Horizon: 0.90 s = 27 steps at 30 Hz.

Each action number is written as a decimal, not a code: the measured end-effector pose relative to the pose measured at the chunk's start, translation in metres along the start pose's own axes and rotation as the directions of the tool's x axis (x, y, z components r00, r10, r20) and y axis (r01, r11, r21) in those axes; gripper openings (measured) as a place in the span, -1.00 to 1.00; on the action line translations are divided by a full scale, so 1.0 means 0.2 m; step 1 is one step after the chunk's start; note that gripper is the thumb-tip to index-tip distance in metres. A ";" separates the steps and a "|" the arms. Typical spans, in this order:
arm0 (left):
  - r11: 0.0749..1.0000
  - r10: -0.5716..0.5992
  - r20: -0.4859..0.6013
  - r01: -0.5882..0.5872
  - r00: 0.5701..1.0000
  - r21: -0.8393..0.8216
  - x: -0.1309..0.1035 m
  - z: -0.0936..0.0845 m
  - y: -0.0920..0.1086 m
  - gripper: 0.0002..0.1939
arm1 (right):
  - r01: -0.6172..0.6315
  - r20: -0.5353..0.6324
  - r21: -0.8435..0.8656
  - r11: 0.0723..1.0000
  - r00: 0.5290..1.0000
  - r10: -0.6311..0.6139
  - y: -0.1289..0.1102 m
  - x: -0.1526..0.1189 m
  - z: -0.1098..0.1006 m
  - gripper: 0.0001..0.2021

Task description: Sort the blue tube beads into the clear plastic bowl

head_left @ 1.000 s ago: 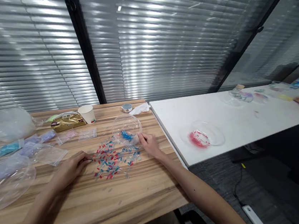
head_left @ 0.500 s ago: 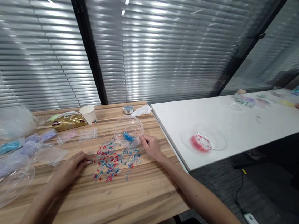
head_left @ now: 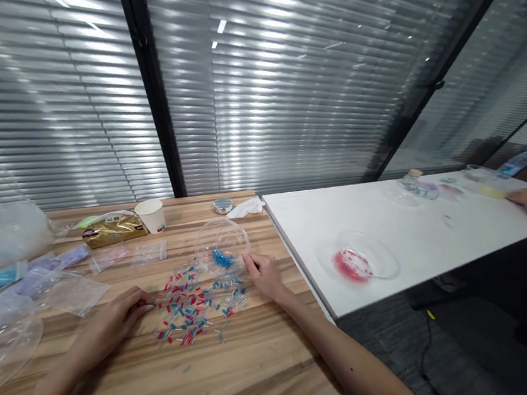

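Red, blue and clear small pieces (head_left: 192, 304) lie scattered on the wooden table (head_left: 171, 392). My left hand (head_left: 127, 311) rests at the left edge of these pieces, its fingers closed; what they hold, if anything, is too small to make out. Behind the pieces, a clear round dish (head_left: 199, 246) has a cluster of blue pieces (head_left: 223, 258) in it. My right hand (head_left: 263, 272) pinches the right rim of this dish between thumb and fingers.
Plastic bags (head_left: 77, 291) and a clear lid (head_left: 28, 345) lie left. A gold packet (head_left: 112, 229), paper cup (head_left: 152, 216), round tin (head_left: 222, 206) and tissue (head_left: 246, 207) stand behind. On the white table (head_left: 304, 218) is a dish with red pieces (head_left: 353, 265); another person's hand (head_left: 523, 196) is far right.
The view has tilted up slightly, so the table things appear lower. My right hand still grips the dish, and my left hand stays beside the scattered pieces.
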<state>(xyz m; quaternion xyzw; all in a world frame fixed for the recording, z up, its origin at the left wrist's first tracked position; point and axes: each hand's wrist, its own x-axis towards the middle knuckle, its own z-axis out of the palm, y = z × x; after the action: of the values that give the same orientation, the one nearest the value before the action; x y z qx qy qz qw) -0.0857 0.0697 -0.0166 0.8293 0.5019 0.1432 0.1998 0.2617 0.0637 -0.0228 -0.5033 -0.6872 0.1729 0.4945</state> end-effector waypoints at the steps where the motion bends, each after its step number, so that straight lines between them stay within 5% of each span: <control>1: 1.000 0.000 -0.002 0.000 1.000 -0.002 0.00 0.00 0.00 -0.65 | 0.002 0.000 0.000 1.000 1.000 -0.002 0.00 0.00 0.00 -0.52; 18: 1.000 0.002 -0.016 -0.003 1.000 -0.024 0.00 0.03 -0.09 -0.65 | 0.060 -0.042 0.012 0.998 0.997 -0.060 -0.01 0.00 -0.02 -0.55; 27: 0.998 0.056 -0.090 -0.056 0.994 0.005 0.01 0.00 -0.01 -0.67 | 0.173 -0.105 -0.088 0.981 0.978 -0.182 0.03 -0.01 0.00 -0.57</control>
<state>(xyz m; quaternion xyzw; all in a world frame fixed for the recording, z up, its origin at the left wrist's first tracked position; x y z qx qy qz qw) -0.0858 0.0713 -0.0175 0.8359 0.4871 0.1855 0.1719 0.2649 0.0638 -0.0285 -0.4676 -0.7068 0.0724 0.5259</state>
